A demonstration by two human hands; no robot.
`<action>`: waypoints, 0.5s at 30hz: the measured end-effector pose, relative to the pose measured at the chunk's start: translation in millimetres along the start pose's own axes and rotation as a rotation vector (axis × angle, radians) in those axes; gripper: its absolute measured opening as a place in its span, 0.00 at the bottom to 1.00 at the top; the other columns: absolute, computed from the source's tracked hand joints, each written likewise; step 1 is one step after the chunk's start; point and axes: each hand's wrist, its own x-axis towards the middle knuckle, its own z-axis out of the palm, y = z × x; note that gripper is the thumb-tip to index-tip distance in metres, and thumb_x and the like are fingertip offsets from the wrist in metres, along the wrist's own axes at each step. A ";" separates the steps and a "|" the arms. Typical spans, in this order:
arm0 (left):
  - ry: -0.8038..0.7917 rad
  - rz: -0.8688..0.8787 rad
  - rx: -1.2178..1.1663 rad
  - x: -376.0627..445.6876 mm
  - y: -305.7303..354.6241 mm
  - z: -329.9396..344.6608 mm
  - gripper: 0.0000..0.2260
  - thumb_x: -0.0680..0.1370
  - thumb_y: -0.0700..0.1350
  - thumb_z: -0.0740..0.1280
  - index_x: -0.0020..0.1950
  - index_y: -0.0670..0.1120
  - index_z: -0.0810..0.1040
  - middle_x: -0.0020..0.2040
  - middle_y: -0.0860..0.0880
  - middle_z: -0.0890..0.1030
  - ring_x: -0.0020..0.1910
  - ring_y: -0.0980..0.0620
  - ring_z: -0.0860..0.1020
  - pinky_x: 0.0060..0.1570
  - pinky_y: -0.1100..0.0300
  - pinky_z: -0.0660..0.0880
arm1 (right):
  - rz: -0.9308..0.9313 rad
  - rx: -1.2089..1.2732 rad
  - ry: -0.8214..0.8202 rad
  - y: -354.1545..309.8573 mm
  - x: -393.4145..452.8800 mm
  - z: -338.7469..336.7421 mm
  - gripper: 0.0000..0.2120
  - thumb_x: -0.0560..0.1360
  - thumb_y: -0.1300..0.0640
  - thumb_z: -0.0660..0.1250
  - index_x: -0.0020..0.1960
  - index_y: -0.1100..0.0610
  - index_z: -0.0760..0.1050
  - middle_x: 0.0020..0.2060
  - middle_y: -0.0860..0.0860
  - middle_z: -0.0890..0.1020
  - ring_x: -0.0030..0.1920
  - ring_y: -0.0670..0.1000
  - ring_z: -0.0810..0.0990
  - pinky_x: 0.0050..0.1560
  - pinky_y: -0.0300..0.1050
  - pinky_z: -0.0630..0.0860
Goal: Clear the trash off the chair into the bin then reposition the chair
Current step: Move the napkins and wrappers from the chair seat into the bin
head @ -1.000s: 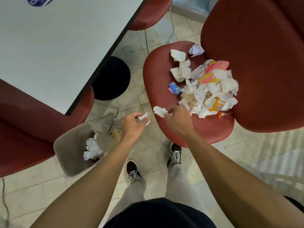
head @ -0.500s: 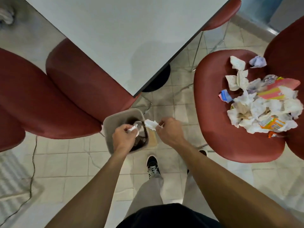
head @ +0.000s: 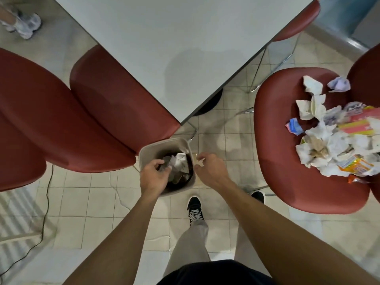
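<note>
**Beige bin part-filled; chair seat loaded with litter**

Beige plastic, squarish with rounded corners, the bin [head: 144, 155] sits directly beneath the left hand [head: 153, 177], which hovers over its near rim with fingers loosely curled and nothing visibly held. Just to the right of that, the right hand [head: 209, 170] hangs beside the bin's right wall, fingers relaxed and spread, empty. Crumpled white paper lies inside the bin under the left fingertips.

Well to the right of both hands stands the red chair [head: 287, 171], its smooth moulded seat carrying the trash pile [head: 333, 138]: wrinkled tissue, a blue wrapper scrap, glossy pink and orange packets. Beyond the bin, a pale table [head: 164, 48] overhangs.

Risk, in my judgement: the light, springy tissue could shed pieces onto the tiled floor during each carry across the gap, since the bin stands apart from the chair. Slick packets may slide off the curved seat edge if the pile is disturbed carelessly.
</note>
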 end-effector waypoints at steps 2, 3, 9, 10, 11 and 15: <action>-0.024 0.037 0.021 -2.4 8.6 11.1 0.10 0.71 0.50 0.73 0.51 0.52 0.80 0.50 0.52 0.81 0.50 0.52 0.78 0.54 0.59 0.74 | 0.013 0.012 0.008 11.6 0.4 -14.2 0.15 0.75 0.55 0.67 0.61 0.52 0.77 0.59 0.54 0.79 0.58 0.54 0.78 0.59 0.46 0.75; -0.032 0.051 0.031 -4.4 13.7 17.8 0.10 0.71 0.50 0.73 0.50 0.53 0.80 0.50 0.52 0.82 0.51 0.51 0.79 0.55 0.57 0.75 | 0.016 0.019 0.017 18.3 -0.2 -21.5 0.15 0.75 0.55 0.67 0.61 0.52 0.76 0.58 0.54 0.80 0.58 0.54 0.78 0.60 0.47 0.75; -0.106 0.099 0.062 -24.7 58.6 67.0 0.10 0.71 0.47 0.73 0.51 0.51 0.80 0.50 0.51 0.81 0.51 0.51 0.78 0.54 0.60 0.73 | 0.103 0.084 0.064 69.1 -0.7 -68.5 0.16 0.75 0.54 0.67 0.62 0.54 0.75 0.58 0.54 0.79 0.57 0.54 0.78 0.59 0.48 0.75; -0.129 0.112 0.068 -28.5 67.4 78.2 0.09 0.71 0.46 0.73 0.50 0.50 0.80 0.49 0.51 0.80 0.50 0.52 0.78 0.52 0.62 0.71 | 0.116 0.090 0.077 81.2 -0.4 -78.4 0.17 0.75 0.54 0.67 0.63 0.54 0.75 0.59 0.54 0.77 0.57 0.54 0.78 0.59 0.47 0.75; -0.159 0.122 0.070 -32.5 77.1 90.5 0.08 0.71 0.45 0.73 0.49 0.51 0.80 0.50 0.52 0.80 0.49 0.53 0.76 0.52 0.62 0.70 | 0.131 0.096 0.094 93.8 -1.1 -89.8 0.17 0.74 0.54 0.67 0.62 0.54 0.75 0.60 0.54 0.76 0.57 0.54 0.77 0.59 0.45 0.74; -0.242 0.160 0.063 -43.3 106.1 142.4 0.10 0.70 0.45 0.75 0.43 0.56 0.77 0.52 0.51 0.81 0.52 0.51 0.79 0.58 0.56 0.75 | 0.211 0.126 0.147 143.5 -3.6 -132.8 0.15 0.72 0.54 0.67 0.59 0.51 0.76 0.56 0.54 0.78 0.56 0.55 0.79 0.57 0.45 0.74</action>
